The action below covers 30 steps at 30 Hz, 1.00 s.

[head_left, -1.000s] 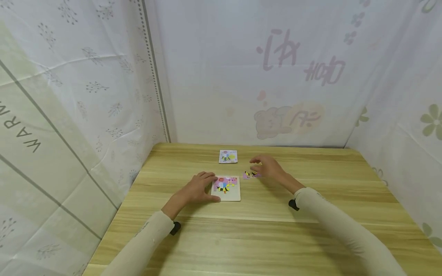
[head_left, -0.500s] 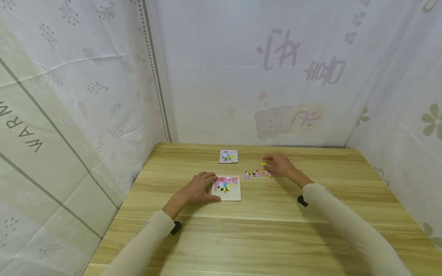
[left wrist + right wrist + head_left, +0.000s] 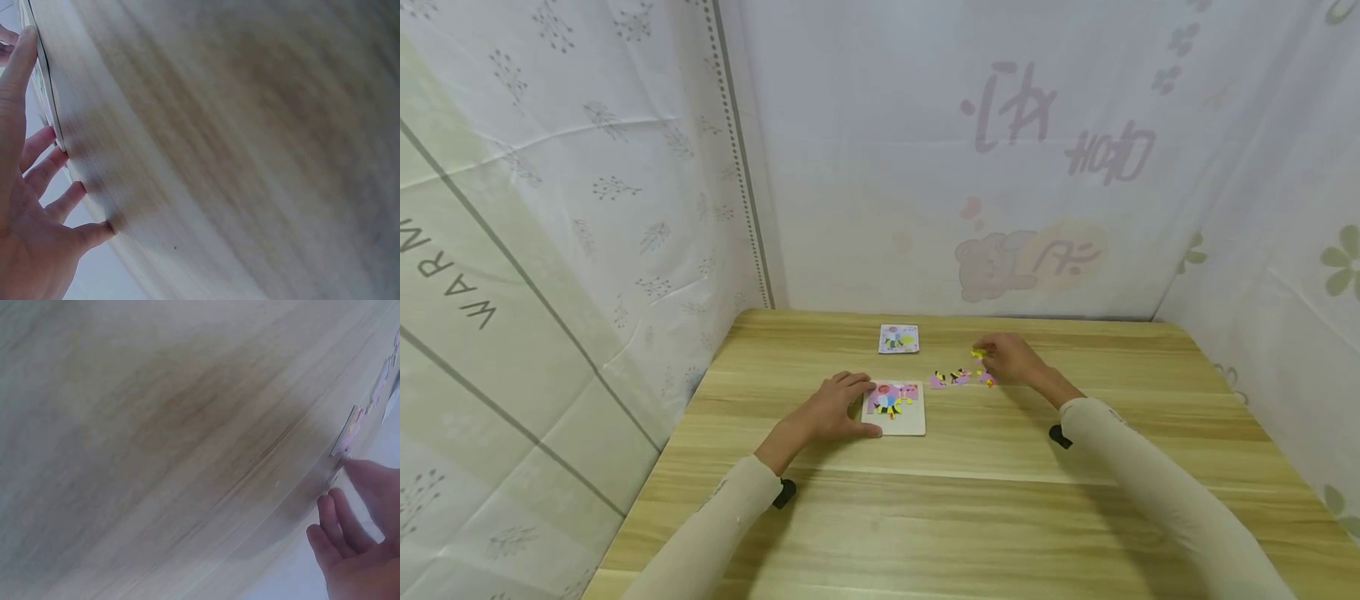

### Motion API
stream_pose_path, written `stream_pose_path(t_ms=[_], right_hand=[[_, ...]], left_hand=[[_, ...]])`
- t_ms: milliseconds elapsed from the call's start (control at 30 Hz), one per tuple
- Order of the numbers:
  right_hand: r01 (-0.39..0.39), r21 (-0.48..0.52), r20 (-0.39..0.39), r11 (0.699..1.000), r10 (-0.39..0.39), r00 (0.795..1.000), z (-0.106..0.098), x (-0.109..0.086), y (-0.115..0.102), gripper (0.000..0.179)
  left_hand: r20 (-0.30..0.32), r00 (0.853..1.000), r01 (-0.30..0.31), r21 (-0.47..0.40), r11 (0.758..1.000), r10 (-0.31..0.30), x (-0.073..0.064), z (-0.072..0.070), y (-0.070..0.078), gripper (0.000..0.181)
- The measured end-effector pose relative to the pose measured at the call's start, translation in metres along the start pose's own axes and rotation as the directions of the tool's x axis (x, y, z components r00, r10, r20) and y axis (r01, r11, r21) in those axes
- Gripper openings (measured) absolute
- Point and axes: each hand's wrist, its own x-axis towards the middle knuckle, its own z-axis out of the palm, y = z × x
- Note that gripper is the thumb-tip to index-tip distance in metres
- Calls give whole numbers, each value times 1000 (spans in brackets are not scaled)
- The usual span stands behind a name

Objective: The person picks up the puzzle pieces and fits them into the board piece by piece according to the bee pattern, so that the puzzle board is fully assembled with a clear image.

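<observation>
A square jigsaw puzzle board [image 3: 904,425] lies on the table, its upper part covered with pieces forming part of a bee picture on pink. My left hand [image 3: 831,408] holds it at the left side, the thumb along the near edge and the fingers by the far left corner. To the right, my right hand [image 3: 1011,358] pinches a yellow puzzle piece [image 3: 978,353] low over the table; the fingertips partly hide it. Beside that hand lie loose pink, yellow and black puzzle pieces [image 3: 959,377] in a row. The right wrist view shows thumb and fingertips close together near these pieces [image 3: 348,431].
A square picture card [image 3: 898,339] with a bee on it lies behind the board. The wooden table [image 3: 925,517] ends at the back against a printed white curtain [image 3: 865,167]. Curtains also hang at both sides.
My right hand has moved right and away from the near pieces to the yellow piece, and its fingers have closed in. My left hand has stayed on the board.
</observation>
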Motion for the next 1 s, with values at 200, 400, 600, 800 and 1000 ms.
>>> stream_pose_path(t_ms=[200, 400, 600, 800, 1000], right_hand=[[-3, 17, -33, 1000, 3, 999, 2, 2, 2, 31], [-21, 23, -7, 1000, 21, 1000, 6, 2, 6, 31], [28, 20, -10, 999, -28, 1000, 6, 3, 8, 32], [69, 27, -9, 997, -69, 998, 6, 2, 9, 32], [83, 32, 4, 996, -83, 997, 7, 3, 11, 33]], left_hand=[[1, 1000, -2, -6, 1000, 2, 1, -1, 0, 91], [5, 1000, -7, -8, 1000, 7, 0, 0, 0, 90], [-5, 1000, -9, 1, 1000, 9, 0, 0, 1, 89], [1, 1000, -13, 4, 1000, 13, 1, 0, 1, 90], [5, 1000, -9, 4, 1000, 9, 1, 1, 0, 90]])
